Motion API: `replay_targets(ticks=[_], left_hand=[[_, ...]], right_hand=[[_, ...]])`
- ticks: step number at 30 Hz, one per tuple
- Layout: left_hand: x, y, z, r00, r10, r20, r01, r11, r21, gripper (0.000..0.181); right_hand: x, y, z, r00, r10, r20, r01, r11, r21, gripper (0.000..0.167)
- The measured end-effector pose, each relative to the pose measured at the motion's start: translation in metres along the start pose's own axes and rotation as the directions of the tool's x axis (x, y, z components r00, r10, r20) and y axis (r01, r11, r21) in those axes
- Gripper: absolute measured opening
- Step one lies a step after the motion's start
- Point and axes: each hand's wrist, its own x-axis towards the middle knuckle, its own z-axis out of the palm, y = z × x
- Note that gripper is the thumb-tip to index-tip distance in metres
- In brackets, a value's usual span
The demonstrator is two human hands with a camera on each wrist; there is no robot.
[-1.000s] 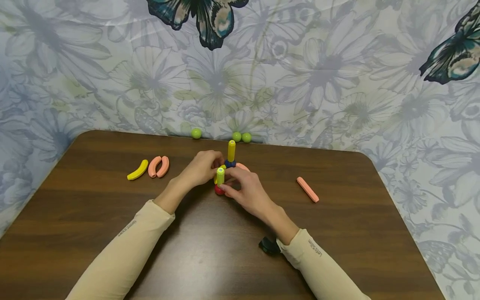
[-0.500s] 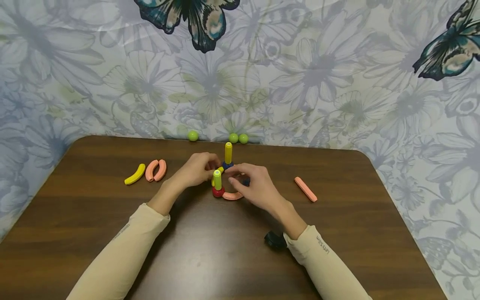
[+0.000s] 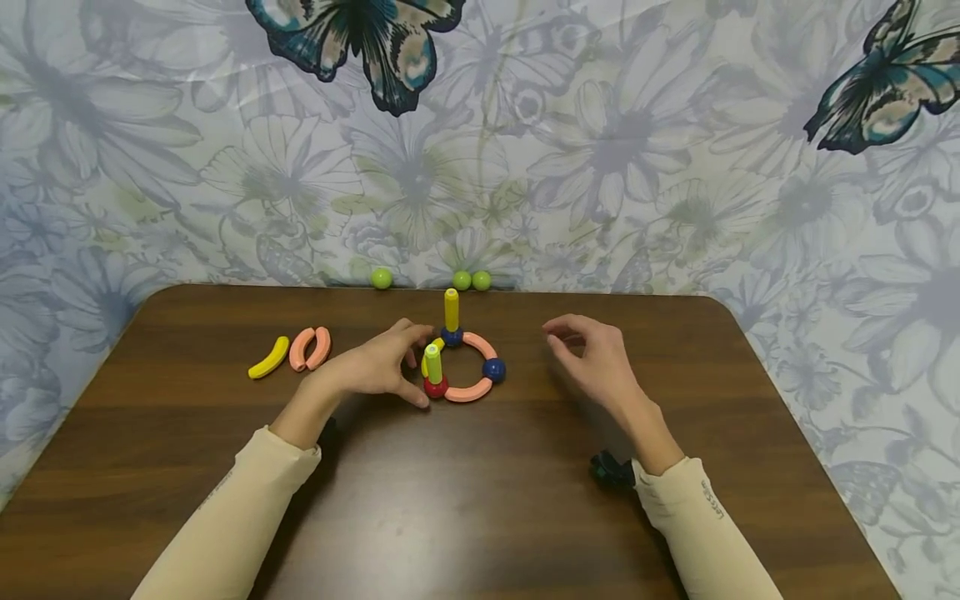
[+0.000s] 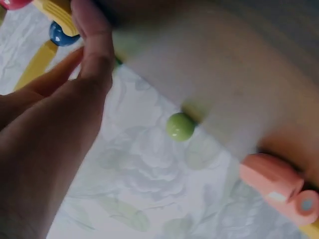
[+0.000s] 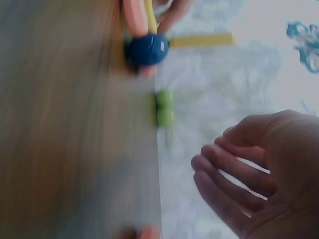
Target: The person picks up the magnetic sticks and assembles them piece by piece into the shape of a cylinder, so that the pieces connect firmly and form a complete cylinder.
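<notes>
Brown table (image 3: 450, 508), toy ring (image 3: 468, 392), left hand (image 3: 377, 363) beside

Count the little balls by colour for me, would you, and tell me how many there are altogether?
Green balls: 3
Blue balls: 2
Red ball: 1
Total in view: 6

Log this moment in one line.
left hand: beside ring, contact unclear | right hand: apart from ring, holding nothing | ring: on table, yellow stick and green stick upright | loose: yellow curve, two pink curves
</notes>
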Motion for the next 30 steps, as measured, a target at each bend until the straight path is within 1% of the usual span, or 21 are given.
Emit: replay_targets(ticks=[3, 5, 7, 9, 11, 13, 16, 17, 19, 21, 24, 28, 30], left_hand=[[0.0, 0.003, 0.008, 1.0, -0.022, -0.008, 0.022, 0.998, 0.053, 0.117], [0.001, 0.005, 0.013, 0.999, -0.015, -0.028, 0.017, 0.995, 0.098, 0.121], [0.003, 0.006, 0.018, 0.998, -0.001, -0.06, 0.008, 0.992, 0.128, 0.123], [0.005, 0.006, 0.021, 0.995, 0.016, -0.094, -0.001, 0.989, 0.15, 0.123], [0.007, 0.007, 0.022, 0.992, 0.026, -0.122, -0.006, 0.988, 0.156, 0.12], [0.008, 0.007, 0.021, 0.99, 0.028, -0.136, -0.007, 0.988, 0.151, 0.117], [0.009, 0.006, 0.019, 0.99, 0.022, -0.138, -0.002, 0.99, 0.142, 0.11], [0.009, 0.006, 0.018, 0.991, 0.019, -0.135, 0.0, 0.991, 0.137, 0.108], [0.009, 0.006, 0.017, 0.991, 0.017, -0.13, 0.0, 0.992, 0.128, 0.105], [0.008, 0.005, 0.017, 0.991, 0.018, -0.13, -0.001, 0.992, 0.127, 0.102], [0.009, 0.005, 0.017, 0.991, 0.012, -0.136, 0.006, 0.992, 0.129, 0.101], [0.01, 0.004, 0.017, 0.989, 0.008, -0.146, 0.012, 0.991, 0.132, 0.101], [0.01, 0.005, 0.018, 0.989, 0.014, -0.145, 0.005, 0.991, 0.133, 0.1]], right_hand=[[-0.015, 0.014, -0.014, 0.998, 0.056, -0.009, -0.057, 0.996, -0.065, 0.018], [-0.025, 0.022, -0.022, 0.994, 0.11, -0.002, -0.109, 0.987, -0.117, 0.021], [-0.034, 0.027, -0.03, 0.985, 0.173, 0.019, -0.167, 0.969, -0.179, 0.026], [-0.041, 0.031, -0.037, 0.973, 0.227, 0.049, -0.208, 0.944, -0.254, 0.034], [-0.044, 0.033, -0.044, 0.956, 0.277, 0.095, -0.236, 0.92, -0.312, 0.039], [-0.045, 0.033, -0.049, 0.939, 0.315, 0.138, -0.25, 0.902, -0.352, 0.039], [-0.042, 0.033, -0.051, 0.919, 0.348, 0.186, -0.263, 0.891, -0.371, 0.031], [-0.041, 0.033, -0.051, 0.917, 0.35, 0.19, -0.263, 0.891, -0.371, 0.028], [-0.04, 0.033, -0.049, 0.92, 0.346, 0.186, -0.259, 0.891, -0.373, 0.023], [-0.039, 0.034, -0.047, 0.928, 0.329, 0.173, -0.247, 0.893, -0.376, 0.02], [-0.037, 0.033, -0.044, 0.945, 0.293, 0.148, -0.225, 0.906, -0.358, 0.016], [-0.028, 0.026, -0.036, 0.964, 0.244, 0.105, -0.204, 0.933, -0.297, 0.017], [-0.022, 0.018, -0.03, 0.97, 0.23, 0.081, -0.204, 0.946, -0.253, 0.018]])
